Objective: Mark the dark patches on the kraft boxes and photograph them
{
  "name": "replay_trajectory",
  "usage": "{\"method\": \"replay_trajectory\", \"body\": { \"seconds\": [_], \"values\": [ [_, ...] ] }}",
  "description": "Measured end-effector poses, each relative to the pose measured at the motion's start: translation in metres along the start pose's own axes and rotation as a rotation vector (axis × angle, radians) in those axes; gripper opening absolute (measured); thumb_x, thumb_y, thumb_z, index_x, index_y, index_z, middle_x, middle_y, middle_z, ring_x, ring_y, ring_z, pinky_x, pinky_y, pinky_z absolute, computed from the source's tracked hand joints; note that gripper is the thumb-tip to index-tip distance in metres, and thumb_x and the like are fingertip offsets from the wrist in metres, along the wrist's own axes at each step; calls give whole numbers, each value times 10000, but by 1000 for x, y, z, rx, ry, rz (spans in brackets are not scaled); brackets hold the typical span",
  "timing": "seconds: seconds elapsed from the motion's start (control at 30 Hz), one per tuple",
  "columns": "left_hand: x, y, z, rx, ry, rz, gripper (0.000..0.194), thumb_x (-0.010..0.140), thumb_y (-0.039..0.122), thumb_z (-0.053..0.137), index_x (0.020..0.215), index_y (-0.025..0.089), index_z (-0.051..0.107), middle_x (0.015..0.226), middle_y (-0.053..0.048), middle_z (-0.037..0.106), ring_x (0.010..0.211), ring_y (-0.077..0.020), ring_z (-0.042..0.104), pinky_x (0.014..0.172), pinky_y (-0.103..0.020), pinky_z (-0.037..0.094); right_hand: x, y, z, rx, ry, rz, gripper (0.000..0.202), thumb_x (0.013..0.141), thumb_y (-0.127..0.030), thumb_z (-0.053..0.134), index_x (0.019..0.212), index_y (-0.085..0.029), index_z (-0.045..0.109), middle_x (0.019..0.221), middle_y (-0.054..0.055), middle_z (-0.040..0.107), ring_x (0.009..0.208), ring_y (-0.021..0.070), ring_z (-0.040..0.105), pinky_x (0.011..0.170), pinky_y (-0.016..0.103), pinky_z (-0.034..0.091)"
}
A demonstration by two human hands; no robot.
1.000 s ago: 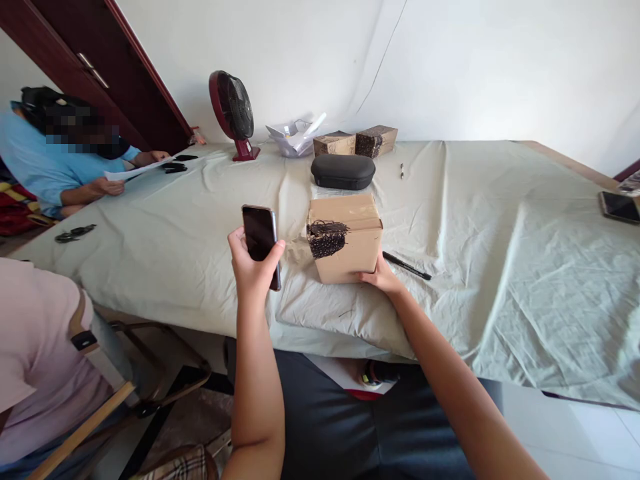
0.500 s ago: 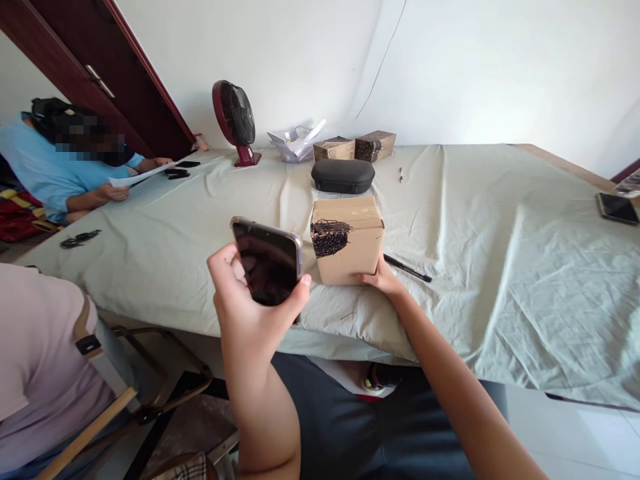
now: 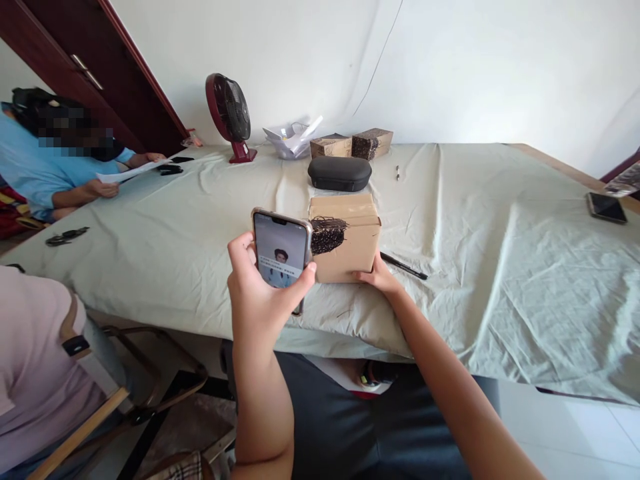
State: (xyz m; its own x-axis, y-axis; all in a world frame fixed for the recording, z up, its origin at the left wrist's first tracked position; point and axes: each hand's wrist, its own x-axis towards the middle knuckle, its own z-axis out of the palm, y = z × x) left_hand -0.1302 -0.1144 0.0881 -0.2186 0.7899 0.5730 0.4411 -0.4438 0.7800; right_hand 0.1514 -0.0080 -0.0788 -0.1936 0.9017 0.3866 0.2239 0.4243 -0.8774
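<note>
Green cloth (image 3: pixel 480 220) fronts white wall (image 3: pixel 460 73); left hand (image 3: pixel 263 293) clasps phone (image 3: pixel 277 237), right hand (image 3: pixel 383 275) grips box (image 3: pixel 357 250).

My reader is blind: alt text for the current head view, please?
A person's left hand holds up a lit phone; the right hand grips a cardboard box on a cloth-covered table, with a black case behind the box.
</note>
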Motion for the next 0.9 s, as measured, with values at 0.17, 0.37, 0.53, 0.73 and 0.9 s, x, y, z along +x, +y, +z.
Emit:
{"method": "replay_trajectory", "body": {
  "seconds": [0.17,0.37,0.53,0.73,0.9],
  "values": [
    [30,-54,14,398,9,-227,557,675,491,888,1085,231,615,1169,-130,696,1166,-385,704,1024,-560,576,-2,-1,0,52,15,11,1312,676,-683,873,1721,-330,163,1774,121,272,1653,438,178,1299,686,271],
    [34,-128,52,777,-306,-517,624,800,485,763,1297,132,628,1325,-265,670,1240,-460,679,1006,-548,552,-6,-5,-2,180,63,138,1163,702,-612,864,1684,-331,308,1638,96,518,1529,413,434,1276,628,358],
    [33,-165,74,817,-359,-435,770,845,432,748,1513,107,544,1468,-277,623,1401,-461,549,1133,-542,465,-11,-6,-3,300,110,202,941,783,-608,776,1617,-326,444,1555,59,625,1479,384,519,1241,572,433],
    [45,-165,98,315,-198,-230,495,918,488,687,1359,263,710,1614,-160,556,1516,-455,445,1208,-671,371,-14,-7,-2,387,160,249,796,797,-604,797,1510,-325,581,1502,37,681,1479,382,542,1240,542,452],
    [43,-141,117,-291,-249,102,689,1004,746,418,1478,296,637,1632,-100,554,1514,-320,520,1168,-466,498,-12,-9,-3,395,177,187,744,902,-860,510,1382,-320,687,1409,48,736,1491,343,549,1244,518,467]
  ]
}}
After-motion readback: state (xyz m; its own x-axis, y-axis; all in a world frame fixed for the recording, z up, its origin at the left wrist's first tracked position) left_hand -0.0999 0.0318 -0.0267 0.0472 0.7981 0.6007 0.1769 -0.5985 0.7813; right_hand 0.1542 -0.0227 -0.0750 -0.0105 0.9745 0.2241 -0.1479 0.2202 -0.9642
